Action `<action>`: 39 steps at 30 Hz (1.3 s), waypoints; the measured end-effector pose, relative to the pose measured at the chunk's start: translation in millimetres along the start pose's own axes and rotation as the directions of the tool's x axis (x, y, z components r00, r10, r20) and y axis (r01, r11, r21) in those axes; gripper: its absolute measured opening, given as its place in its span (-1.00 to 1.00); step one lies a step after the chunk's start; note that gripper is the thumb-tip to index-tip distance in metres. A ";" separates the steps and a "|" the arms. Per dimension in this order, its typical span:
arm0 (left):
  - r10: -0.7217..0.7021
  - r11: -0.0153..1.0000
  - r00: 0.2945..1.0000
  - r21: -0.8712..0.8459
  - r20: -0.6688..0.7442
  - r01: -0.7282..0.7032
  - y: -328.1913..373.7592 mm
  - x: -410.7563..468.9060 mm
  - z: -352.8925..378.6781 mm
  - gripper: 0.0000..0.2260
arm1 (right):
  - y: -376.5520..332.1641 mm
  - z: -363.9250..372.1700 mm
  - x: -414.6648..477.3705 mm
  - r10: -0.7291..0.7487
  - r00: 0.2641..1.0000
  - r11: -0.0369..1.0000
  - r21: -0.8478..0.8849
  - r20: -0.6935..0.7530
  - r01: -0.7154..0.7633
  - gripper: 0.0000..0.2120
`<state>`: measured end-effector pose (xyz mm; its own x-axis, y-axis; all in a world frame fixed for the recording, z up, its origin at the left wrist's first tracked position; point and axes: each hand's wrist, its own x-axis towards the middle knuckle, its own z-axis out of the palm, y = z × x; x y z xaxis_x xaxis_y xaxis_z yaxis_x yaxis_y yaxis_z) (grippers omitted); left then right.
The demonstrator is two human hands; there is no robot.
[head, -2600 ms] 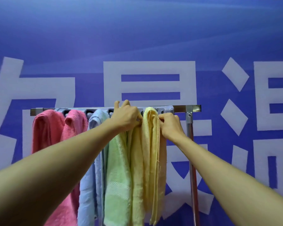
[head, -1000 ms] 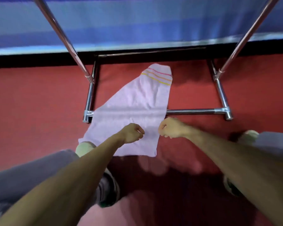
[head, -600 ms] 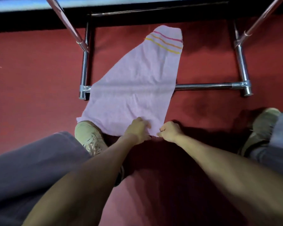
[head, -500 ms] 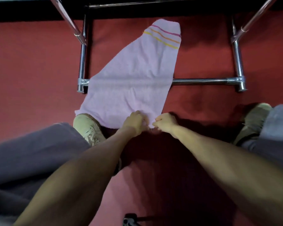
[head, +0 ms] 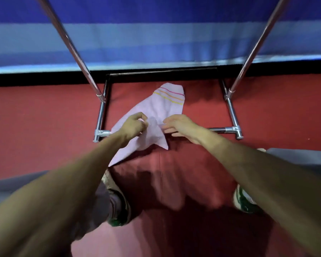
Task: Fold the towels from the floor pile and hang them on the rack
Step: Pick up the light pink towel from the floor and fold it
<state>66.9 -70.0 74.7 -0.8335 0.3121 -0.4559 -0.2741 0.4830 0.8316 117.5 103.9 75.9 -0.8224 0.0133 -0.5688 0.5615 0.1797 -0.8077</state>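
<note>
On the floor beneath the rack: our lilac towel lay across the base crossbar, striped end farthest from us.
Left hand: curled fingers pinched a bunch of the near edge.
Right hand: straighter fingers pinched that edge just beside.
Change: half a second earlier the towel lay flat; now its near hem had risen and gathered.
Meaning: we judged pickup begun, folding and hanging still ahead.
Surface: red carpet, our shoes apart.
Room: blue banner wall behind chrome uprights.
</note>
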 end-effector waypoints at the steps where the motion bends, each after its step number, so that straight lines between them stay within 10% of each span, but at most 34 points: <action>1: 0.011 0.999 1.000 -0.033 -0.023 -0.012 14.6 -7.3 -4.9 -0.71 | -9.3 -3.3 -7.2 -0.036 0.999 0.999 -0.030 0.017 0.037 -0.90; 15: 0.235 0.871 0.949 -0.389 -0.208 -0.301 182.0 -107.5 -10.2 -0.75 | -138.8 -82.0 -120.7 -0.501 0.864 0.551 -0.753 0.045 0.359 -0.81; 23: 0.097 0.685 0.974 -0.696 -0.206 -0.215 204.2 -112.2 -12.9 -0.81 | -150.3 -119.5 -154.7 -0.584 0.810 0.486 -0.777 0.052 0.401 -0.84; 30: 0.036 0.662 0.961 -0.714 -0.275 -0.229 205.0 -118.0 -8.2 -0.88 | -165.3 -110.9 -184.2 -0.755 0.650 0.626 -0.391 -0.086 0.675 -0.97; 35: 0.107 0.796 0.946 -0.543 -0.307 -0.267 199.1 -129.3 -0.5 -0.85 | -163.8 -100.6 -183.3 -0.772 0.609 0.636 -0.225 -0.183 0.739 -0.88; 39: 0.312 0.877 0.919 -0.298 -0.241 -0.376 193.4 -138.6 9.1 -0.42 | -157.3 -85.8 -178.2 -0.762 0.646 0.633 -0.275 -0.055 0.724 -0.91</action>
<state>133.7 -12.4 295.9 -0.9671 0.2404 -0.0833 -0.0703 0.0624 0.9956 167.9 157.6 317.6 -0.9636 -0.0745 0.2566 -0.2648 0.3942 -0.8801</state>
